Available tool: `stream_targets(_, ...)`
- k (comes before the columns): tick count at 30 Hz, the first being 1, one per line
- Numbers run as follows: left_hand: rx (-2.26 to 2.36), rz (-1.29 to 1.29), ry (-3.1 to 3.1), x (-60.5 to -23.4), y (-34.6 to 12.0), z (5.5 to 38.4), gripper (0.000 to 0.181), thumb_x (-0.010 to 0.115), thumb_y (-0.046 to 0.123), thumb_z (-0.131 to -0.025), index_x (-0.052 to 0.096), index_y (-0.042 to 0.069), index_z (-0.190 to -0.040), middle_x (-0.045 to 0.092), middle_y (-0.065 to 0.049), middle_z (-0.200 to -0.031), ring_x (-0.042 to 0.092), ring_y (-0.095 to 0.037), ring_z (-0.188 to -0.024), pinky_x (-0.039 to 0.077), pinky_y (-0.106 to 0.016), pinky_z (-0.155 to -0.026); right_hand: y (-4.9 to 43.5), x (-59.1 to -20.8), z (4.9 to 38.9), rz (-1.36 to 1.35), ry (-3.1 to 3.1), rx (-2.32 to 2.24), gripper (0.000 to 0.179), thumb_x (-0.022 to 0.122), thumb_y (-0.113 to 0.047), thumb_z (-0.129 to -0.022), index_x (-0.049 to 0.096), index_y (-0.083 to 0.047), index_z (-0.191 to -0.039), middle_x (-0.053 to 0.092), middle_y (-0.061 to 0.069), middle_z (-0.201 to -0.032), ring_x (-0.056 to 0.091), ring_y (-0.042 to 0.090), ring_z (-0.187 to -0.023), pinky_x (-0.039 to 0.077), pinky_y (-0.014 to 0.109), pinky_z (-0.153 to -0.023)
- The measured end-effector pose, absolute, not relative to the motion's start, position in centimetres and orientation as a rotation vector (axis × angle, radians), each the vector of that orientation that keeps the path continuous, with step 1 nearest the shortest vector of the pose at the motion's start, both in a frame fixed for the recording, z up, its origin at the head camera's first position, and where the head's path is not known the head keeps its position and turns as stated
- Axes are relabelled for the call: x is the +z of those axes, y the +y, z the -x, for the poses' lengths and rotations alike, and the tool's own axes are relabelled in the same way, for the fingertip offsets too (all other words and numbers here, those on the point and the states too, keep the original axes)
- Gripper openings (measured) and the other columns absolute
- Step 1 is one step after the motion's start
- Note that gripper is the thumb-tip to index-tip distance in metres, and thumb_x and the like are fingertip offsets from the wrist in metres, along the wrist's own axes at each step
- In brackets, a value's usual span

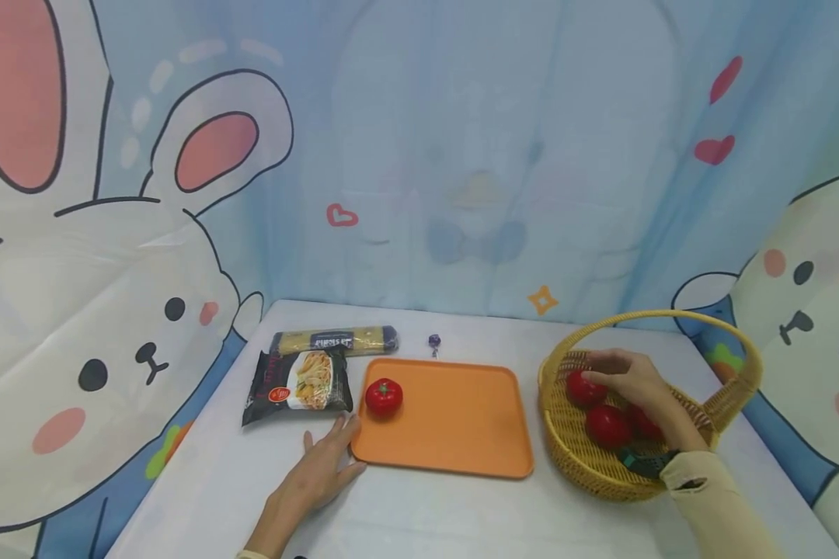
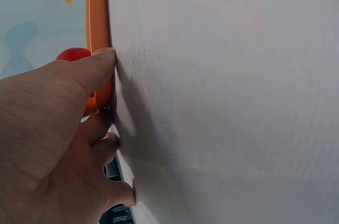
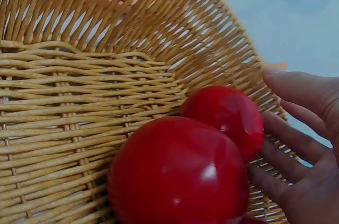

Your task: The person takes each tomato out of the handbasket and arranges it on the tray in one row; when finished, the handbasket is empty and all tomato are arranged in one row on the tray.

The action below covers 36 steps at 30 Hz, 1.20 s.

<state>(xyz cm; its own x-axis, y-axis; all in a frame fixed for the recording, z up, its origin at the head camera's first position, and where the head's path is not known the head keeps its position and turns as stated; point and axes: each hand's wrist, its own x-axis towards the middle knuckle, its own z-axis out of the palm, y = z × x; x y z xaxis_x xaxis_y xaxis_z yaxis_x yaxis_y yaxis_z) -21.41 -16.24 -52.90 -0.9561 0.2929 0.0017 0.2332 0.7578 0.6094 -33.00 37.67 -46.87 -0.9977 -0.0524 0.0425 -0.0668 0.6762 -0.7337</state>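
Observation:
My left hand [image 1: 319,470] rests at the near left corner of an orange tray [image 1: 454,419], its fingers spread. In the left wrist view, the thumb [image 2: 100,68] lies along the tray's edge. A red tomato [image 1: 384,397] with a green stem sits on the tray's left side. My right hand [image 1: 632,380] reaches into a yellow wicker basket [image 1: 566,458] holding several round red fruits. Its fingers are beside the far red fruit [image 3: 225,115], with the thumb held apart. A larger red fruit [image 3: 180,173] sits closer to the wrist camera.
Left of the tray lies a black food packet [image 1: 301,384] with a noodle picture. Behind it is a long yellow pasta pack [image 1: 339,340]. A small purple lollipop [image 1: 434,341] lies beyond the tray. The basket's tall handle [image 1: 660,314] arches over the right hand.

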Motion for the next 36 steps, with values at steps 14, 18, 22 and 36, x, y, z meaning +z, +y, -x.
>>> stream_targets(14, 0.939, -0.412, 2.872, -52.9, -15.8, 21.7, 0.074, 0.078, 0.027, -0.100, 0.046, 0.001, -0.162, 0.039, -0.025, -0.169, 0.033, -0.044, -0.159, 0.006, -0.086, -0.119, 37.6, -47.8, 33.0, -0.101, -2.907, 1.206, 0.073, 0.089, -0.031, -0.092, 0.059, 0.009, -0.146, 0.059, 0.036, -0.146, 0.056, 0.053, -0.135, 0.051, 0.067, -0.107)
stream_targets(18, 0.929, -0.409, 2.879, -53.0, -15.8, 21.5, 0.074, 0.078, 0.026, -0.100, 0.046, 0.000, -0.161, 0.039, -0.023, -0.169, 0.032, -0.044, -0.159, 0.006, -0.087, -0.118, 37.2, -47.9, 32.9, -0.138, -2.922, 1.215, 0.075, 0.093, -0.029, -0.087, 0.061, 0.007, -0.145, 0.061, 0.034, -0.146, 0.059, 0.050, -0.132, 0.056, 0.058, -0.100)
stream_targets(22, 0.928, -0.411, 2.872, -53.0, -15.8, 21.5, 0.074, 0.078, 0.026, -0.100, 0.045, 0.000, -0.162, 0.039, -0.024, -0.169, 0.032, -0.044, -0.160, 0.006, -0.087, -0.118, 37.1, -48.2, 33.0, -0.123, -2.936, 1.230, 0.075, 0.094, -0.026, -0.086, 0.061, 0.006, -0.146, 0.062, 0.033, -0.145, 0.060, 0.049, -0.131, 0.055, 0.061, -0.101)
stream_targets(36, 0.914, -0.385, 2.864, -53.1, -15.9, 21.5, 0.074, 0.078, 0.026, -0.101, 0.045, 0.002, -0.162, 0.039, -0.022, -0.170, 0.032, -0.043, -0.160, 0.005, -0.086, -0.120, 36.7, -47.8, 32.9, -0.195, -3.025, 0.926, 0.073, 0.098, -0.026, -0.078, 0.068, 0.005, -0.137, 0.064, 0.036, -0.133, 0.067, 0.051, -0.115, 0.059, 0.069, -0.091)
